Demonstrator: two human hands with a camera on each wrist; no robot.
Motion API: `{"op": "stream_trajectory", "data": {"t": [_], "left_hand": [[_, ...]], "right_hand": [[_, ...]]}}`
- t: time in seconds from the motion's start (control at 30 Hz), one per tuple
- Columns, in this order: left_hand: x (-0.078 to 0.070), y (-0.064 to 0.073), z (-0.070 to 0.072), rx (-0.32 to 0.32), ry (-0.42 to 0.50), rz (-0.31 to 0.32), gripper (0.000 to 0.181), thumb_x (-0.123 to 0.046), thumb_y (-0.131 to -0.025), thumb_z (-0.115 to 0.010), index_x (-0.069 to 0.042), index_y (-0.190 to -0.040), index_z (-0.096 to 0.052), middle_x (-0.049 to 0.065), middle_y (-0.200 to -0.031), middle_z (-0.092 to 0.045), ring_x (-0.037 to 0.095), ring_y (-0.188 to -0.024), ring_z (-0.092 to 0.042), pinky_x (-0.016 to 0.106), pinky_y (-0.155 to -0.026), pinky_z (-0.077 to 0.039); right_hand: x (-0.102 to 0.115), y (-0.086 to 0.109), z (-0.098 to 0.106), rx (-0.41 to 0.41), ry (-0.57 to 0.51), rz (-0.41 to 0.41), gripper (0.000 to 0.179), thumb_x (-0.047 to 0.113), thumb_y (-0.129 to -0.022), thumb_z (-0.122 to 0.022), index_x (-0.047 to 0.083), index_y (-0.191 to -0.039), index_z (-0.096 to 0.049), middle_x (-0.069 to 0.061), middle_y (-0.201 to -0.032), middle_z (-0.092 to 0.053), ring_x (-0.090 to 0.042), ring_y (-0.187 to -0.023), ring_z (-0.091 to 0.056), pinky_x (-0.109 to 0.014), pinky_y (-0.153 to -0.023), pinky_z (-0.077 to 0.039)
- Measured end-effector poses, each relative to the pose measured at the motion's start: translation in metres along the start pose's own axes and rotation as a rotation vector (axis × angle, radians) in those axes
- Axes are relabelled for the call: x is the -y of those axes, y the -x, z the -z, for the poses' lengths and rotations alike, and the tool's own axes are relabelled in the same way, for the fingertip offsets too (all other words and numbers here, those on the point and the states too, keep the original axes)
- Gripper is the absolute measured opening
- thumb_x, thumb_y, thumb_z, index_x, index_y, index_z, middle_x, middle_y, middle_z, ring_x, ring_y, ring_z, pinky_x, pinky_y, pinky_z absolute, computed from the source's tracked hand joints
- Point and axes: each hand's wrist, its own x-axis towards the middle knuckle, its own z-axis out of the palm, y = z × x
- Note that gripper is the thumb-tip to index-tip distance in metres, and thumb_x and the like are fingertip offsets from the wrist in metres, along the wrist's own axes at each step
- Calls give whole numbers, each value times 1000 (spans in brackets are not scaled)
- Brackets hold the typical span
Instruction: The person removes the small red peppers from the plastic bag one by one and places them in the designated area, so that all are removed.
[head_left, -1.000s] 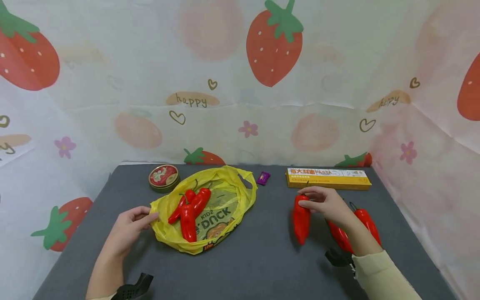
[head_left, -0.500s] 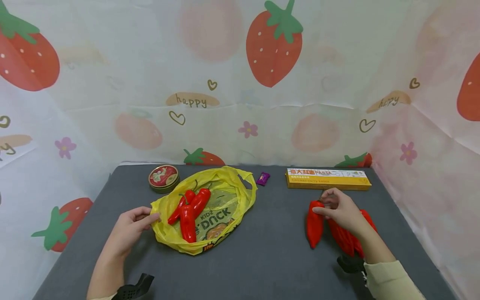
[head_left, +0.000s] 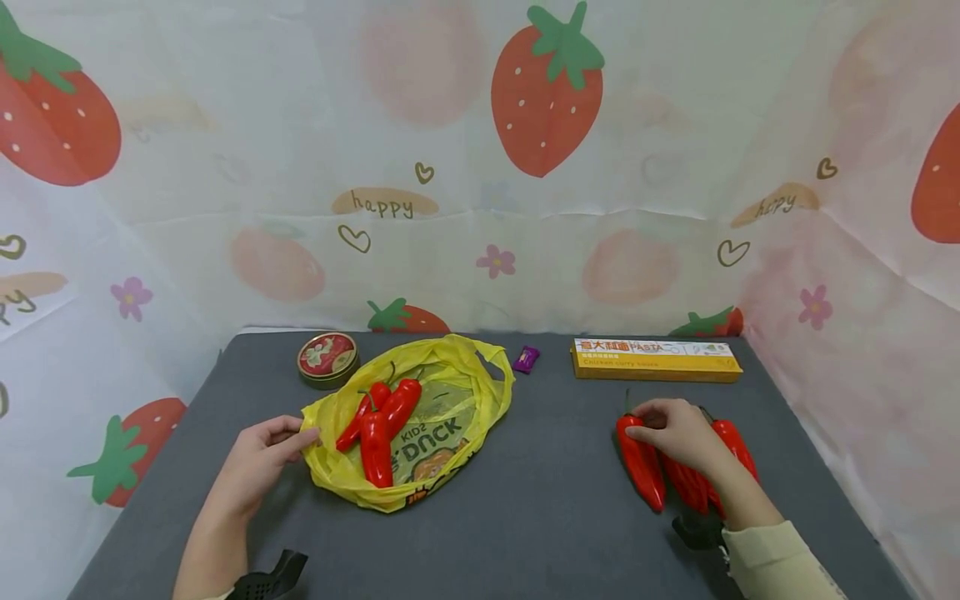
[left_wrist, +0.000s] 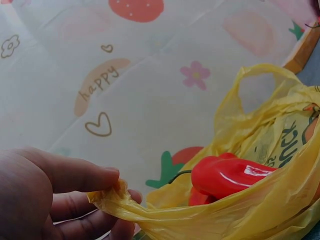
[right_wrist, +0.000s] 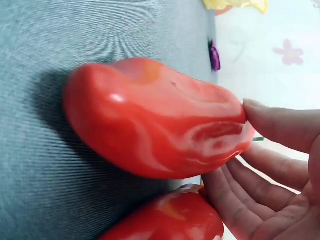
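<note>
I have the right grip (head_left: pixel 678 429) pinching a red chilli pepper (head_left: pixel 641 467) near its stem end, thumb against one side and fingers against the other. The pepper's long axis runs from that grip back toward my side of the table (head_left: pixel 540 500) and a little rightward, tip nearest me; whether the tip touches the table or hangs just over it, I can't tell. Beneath and to the right of the same grip lie more red peppers (head_left: pixel 738 446), partly covered, so I can't count them surely.

The left grip (head_left: pixel 262 458) pinches a bunched fold at the left edge of a yellow plastic bag (head_left: pixel 330 467), its mouth spread around three peppers (head_left: pixel 377 450). The relation I judge most telling: the bag lies well apart from the right grip, off to its left, and the held pepper lies crosswise to that line rather than pointing along it. The right grip is the nearer one to this pepper; the left grip is on the bag's far side. The small purple packet (head_left: pixel 527 360) sits beyond the right grip to its left, the pasta box (head_left: pixel 656 363) straight beyond it, both farther from me than the line from pepper to bag
</note>
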Motion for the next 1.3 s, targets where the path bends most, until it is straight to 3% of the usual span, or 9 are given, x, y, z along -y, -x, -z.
{"op": "stream_trajectory", "data": {"t": [0.23, 0.6, 0.87, 1.1, 1.3], "left_hand": [[1, 1, -1, 4, 4, -3, 44, -35, -98, -66, 4, -117, -64, -3, -92, -69, 12, -83, -60, 28, -79, -54], [2, 2, -1, -8, 11, -3, 41, -34, -98, -68, 4, -113, -66, -3, -88, -69, 14, -81, -59, 28, -78, -54], [0, 0, -2, -18, 16, -22, 37, -32, -98, -68, 3, -109, -67, -4, -86, -67, 13, -81, -60, 29, -78, -55], [-3, 1, -2, -26, 17, -14, 36, -32, -97, -69, 3, -108, -67, -3, -84, -65, 17, -83, -59, 30, -78, -54], [-3, 1, -3, -23, 13, -3, 36, -32, -98, -68, 2, -109, -67, -3, -84, -66, 18, -83, -59, 30, -78, -54]], "right_hand": [[3, 3, -3, -27, 29, 14, 31, 26, -91, -76, 4, -113, -72, -13, -106, -74, -29, -97, -70, -47, -83, -57], [6, 5, -6, -17, 133, 86, 44, 26, -84, -83, 7, -123, -71, -14, -113, -66, -26, -93, -56, -47, -81, -51], [10, 8, -4, -53, 152, 106, 41, 22, -84, -83, 5, -120, -71, -17, -117, -65, -28, -93, -58, -48, -80, -52], [38, 1, -3, -60, 18, 142, 45, 28, -87, -80, 11, -127, -68, -11, -114, -68, -26, -97, -63, -42, -78, -55], [75, -17, -13, -41, -116, 205, 49, 31, -88, -80, 14, -132, -65, -8, -125, -69, -25, -105, -69, -47, -91, -57]]}}
